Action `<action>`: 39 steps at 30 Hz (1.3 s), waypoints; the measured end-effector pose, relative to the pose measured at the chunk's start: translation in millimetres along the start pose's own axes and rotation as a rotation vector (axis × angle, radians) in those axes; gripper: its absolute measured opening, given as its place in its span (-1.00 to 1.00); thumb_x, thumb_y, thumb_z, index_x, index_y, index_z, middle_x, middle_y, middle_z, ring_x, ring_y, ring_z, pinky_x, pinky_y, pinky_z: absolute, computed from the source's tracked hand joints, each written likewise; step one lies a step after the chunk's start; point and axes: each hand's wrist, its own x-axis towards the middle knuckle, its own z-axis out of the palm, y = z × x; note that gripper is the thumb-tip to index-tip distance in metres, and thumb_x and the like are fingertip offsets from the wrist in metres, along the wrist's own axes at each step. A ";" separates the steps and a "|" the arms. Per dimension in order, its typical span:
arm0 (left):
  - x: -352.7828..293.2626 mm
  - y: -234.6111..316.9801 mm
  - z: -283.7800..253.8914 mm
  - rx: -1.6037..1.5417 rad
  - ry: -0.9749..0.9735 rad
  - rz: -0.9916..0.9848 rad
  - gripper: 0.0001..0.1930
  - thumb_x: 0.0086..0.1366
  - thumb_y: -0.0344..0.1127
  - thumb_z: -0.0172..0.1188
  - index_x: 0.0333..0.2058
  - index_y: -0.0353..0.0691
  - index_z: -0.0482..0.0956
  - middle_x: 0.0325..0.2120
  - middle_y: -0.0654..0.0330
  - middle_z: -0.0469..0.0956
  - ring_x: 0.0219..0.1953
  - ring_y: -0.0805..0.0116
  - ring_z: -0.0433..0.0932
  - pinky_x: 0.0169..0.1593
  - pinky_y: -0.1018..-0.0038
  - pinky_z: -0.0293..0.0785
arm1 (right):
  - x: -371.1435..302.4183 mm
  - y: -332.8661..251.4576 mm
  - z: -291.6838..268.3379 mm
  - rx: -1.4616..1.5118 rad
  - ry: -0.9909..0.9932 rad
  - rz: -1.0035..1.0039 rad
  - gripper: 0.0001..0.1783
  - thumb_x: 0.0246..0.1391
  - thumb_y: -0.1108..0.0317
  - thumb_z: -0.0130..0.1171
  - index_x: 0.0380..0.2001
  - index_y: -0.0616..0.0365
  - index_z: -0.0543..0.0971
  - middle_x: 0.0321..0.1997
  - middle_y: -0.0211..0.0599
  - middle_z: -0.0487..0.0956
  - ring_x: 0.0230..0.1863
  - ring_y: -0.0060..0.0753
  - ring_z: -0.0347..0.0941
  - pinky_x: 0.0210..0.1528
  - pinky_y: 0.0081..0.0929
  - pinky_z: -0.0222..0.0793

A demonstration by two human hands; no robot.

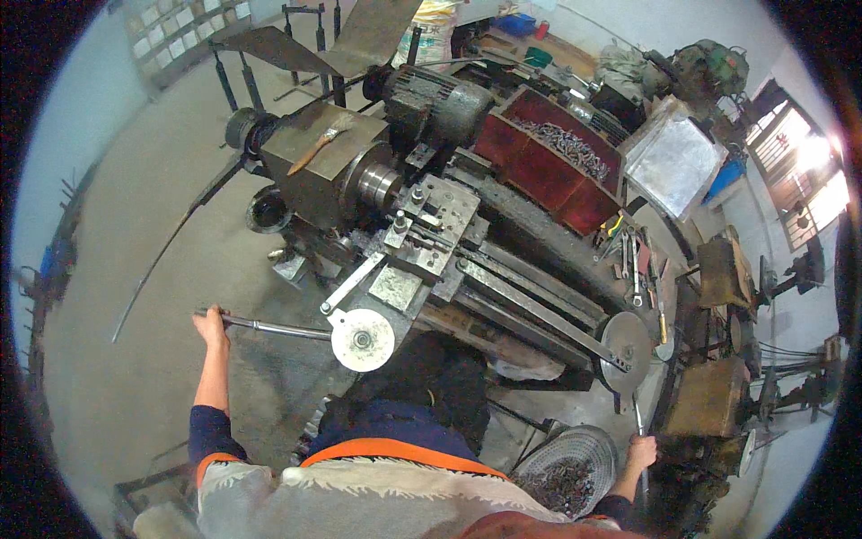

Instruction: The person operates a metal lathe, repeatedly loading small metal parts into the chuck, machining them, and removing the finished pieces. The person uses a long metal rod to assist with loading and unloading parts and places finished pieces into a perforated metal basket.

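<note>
My left hand (213, 323) is closed around the end of a long metal lever (278, 329). That lever runs to a pale round disc (364, 340) on the front of a small lathe. Off to the right, my right hand (642, 452) grips a second metal lever (638, 413), which hangs from a grey round disc (625, 349). A long flat bar (548, 313) links this disc to the tool slide (437, 225). The bare steel spindle nose (379, 185) faces the slide. Whether a workpiece sits in it is too small to tell.
A brush (321, 148) lies on the headstock (328, 135). Behind the bed, a dark red bin (503, 148) holds many small metal parts. Wrenches (637, 269) lie at the bed's right end. A perforated basket (600, 442) of small dark parts stands beside my right arm.
</note>
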 end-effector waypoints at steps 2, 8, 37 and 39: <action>-7.5 0.4 -23.9 0.082 -0.068 -0.027 -0.78 -0.01 -0.46 0.07 -0.38 -0.36 0.24 -0.60 0.12 0.38 -0.69 0.31 0.42 -0.67 0.40 0.38 | 22.5 -3.2 -20.9 0.017 -0.094 -0.014 -0.68 -0.16 0.12 0.03 -0.38 0.11 0.49 -0.28 -0.13 0.55 -0.22 -0.03 0.48 -0.18 -0.07 0.34; 0.0 50.7 -52.6 0.581 -0.359 -0.129 -0.71 0.04 -0.31 0.10 -0.35 -0.46 0.42 -0.59 0.10 0.47 -0.68 0.35 0.46 -0.62 0.51 0.42 | 44.4 -25.4 -28.8 0.004 -0.052 0.197 -0.70 -0.13 0.20 -0.02 -0.33 0.07 0.54 -0.19 -0.19 0.54 -0.11 -0.04 0.44 -0.05 0.00 0.19; 60.9 -112.9 178.5 1.314 -0.894 0.878 -0.84 0.09 -0.35 -0.03 -0.43 -0.35 0.37 -0.50 -0.10 0.53 -0.38 -0.04 0.54 -0.28 0.18 0.46 | -107.5 -83.3 -99.5 0.584 -0.041 -0.218 -0.61 -0.42 0.32 0.19 -0.36 0.19 0.60 -0.33 -0.01 0.55 -0.26 0.00 0.47 -0.17 -0.28 0.38; 74.8 -95.8 170.7 1.373 -1.032 1.009 -0.87 0.08 -0.41 -0.05 -0.42 -0.35 0.36 -0.50 -0.08 0.53 -0.39 0.00 0.54 -0.31 0.21 0.47 | -91.6 -105.1 -124.9 0.558 -0.006 -0.267 -0.62 -0.40 0.35 0.17 -0.35 0.19 0.60 -0.33 0.00 0.55 -0.27 0.00 0.47 -0.18 -0.27 0.38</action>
